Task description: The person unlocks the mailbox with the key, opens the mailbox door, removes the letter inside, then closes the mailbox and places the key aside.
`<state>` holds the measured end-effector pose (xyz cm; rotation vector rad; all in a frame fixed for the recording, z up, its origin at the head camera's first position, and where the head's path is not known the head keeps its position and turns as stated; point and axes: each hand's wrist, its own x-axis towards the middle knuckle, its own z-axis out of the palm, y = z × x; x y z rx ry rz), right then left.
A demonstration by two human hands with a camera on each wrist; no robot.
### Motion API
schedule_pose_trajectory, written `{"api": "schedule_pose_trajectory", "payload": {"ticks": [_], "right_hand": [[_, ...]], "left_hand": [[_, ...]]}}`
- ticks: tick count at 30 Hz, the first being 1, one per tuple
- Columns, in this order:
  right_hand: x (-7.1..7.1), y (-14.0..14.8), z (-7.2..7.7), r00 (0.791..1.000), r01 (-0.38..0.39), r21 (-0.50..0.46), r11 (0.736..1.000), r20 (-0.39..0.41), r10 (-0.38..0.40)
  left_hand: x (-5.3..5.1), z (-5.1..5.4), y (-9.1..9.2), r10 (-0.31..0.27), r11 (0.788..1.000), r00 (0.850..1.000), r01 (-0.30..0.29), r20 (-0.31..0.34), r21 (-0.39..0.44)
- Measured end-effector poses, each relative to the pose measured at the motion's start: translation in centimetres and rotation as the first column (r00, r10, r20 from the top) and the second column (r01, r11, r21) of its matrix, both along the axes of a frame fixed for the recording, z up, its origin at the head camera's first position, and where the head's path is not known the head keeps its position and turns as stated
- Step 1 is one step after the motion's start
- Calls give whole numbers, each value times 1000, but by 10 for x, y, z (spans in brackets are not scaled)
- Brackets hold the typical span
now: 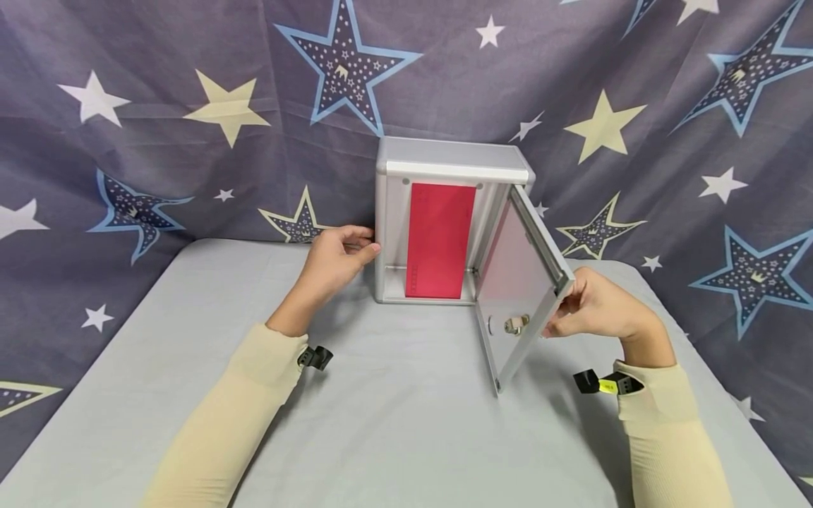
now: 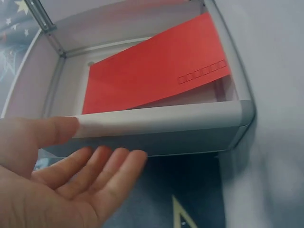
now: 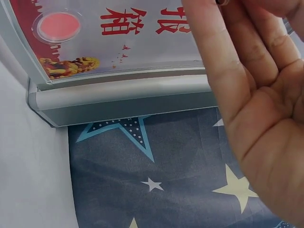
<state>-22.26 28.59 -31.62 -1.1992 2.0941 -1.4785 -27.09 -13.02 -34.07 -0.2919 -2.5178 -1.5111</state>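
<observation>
A silver metal mailbox (image 1: 454, 152) stands on the table with its door (image 1: 517, 275) swung out to the right. Inside, a red envelope (image 1: 440, 240) leans against the back wall. By the mailbox's left side is my left hand (image 1: 339, 257); its thumb touches the front rim (image 2: 161, 118) and its fingers lie loosely extended along the side. On the door's outer face, my right hand (image 1: 593, 303) pinches a small metal part at the lock, apparently a key (image 3: 221, 2), mostly hidden by the fingers. The lock's inner latch (image 1: 516, 324) shows inside the door.
A grey cloth covers the table (image 1: 381, 423). Close behind the mailbox hangs a dark curtain (image 1: 444, 70) printed with stars. The door's front carries red lettering (image 3: 121, 21) and a pink disc (image 3: 59, 26).
</observation>
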Motion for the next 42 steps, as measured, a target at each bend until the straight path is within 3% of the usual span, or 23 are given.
{"api": "schedule_pose_trajectory", "payload": {"ticks": [4,8,16,22,28,34,37,42], "right_hand": [[1,-1,0,1000,6,7,1000,-16,-6],[2,-1,1,1000,12,13,1000,-9,-12],[1,0,1,1000,-9,-6,1000,20,9],[2,0,1,1000,-5,-11,1000,10,5],[1,2,1,1000,4,-1,1000,13,-4],[1,3,1,1000,12,3,1000,-2,-12],[2,3,0,999,25,7,1000,-26,-25],[2,2,0,998,44,19,999,-48,-43]], "left_hand": [[7,5,-1,51,987,999,-53,-18,-150],[15,10,2,53,975,999,-53,-6,-217],[26,14,17,-89,963,996,84,-8,-255],[28,8,33,-259,941,965,263,44,-214],[24,-9,48,-309,931,951,304,7,-201],[20,-12,57,-361,882,930,366,73,-298],[17,-12,63,-343,882,937,347,70,-318],[11,-15,75,-249,924,968,248,35,-290]]}}
